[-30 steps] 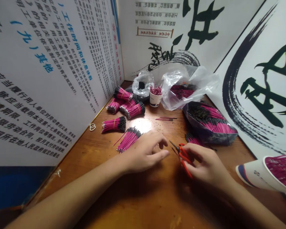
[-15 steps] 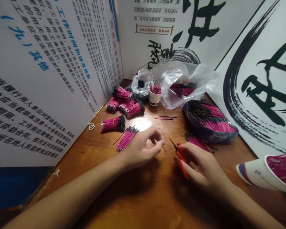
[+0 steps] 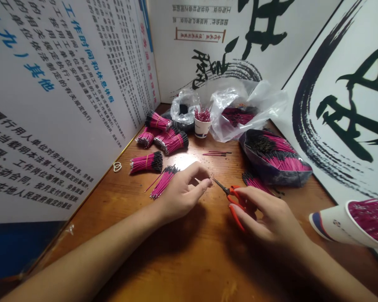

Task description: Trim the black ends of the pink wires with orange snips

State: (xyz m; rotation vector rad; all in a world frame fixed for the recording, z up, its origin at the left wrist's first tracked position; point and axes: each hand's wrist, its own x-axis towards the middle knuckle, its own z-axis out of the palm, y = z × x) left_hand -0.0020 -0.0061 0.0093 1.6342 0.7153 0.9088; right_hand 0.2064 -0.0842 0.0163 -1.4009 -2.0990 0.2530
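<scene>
My left hand is closed in a pinch over the table. A thin wire seems to be between its fingertips, with only a tiny end showing. My right hand is wrapped round the orange-red handles of small scissors. Their dark, narrow blades point left, with the tips close to my left fingertips; whether they touch anything I cannot tell. Just left of my left hand lies a loose pile of magenta wires with black ends. Beyond both hands, a few single wires lie on the wood.
Banded wire bundles lie at the left. A paper cup of wires stands at the back, beside a clear plastic bag. At the right are a dark open bag of wires and a tilted cup. Printed panels enclose the table.
My right hand has brought the scissors left, so their tips now meet the area of my left fingertips. The handles look wider apart. The whole view has shifted slightly.
</scene>
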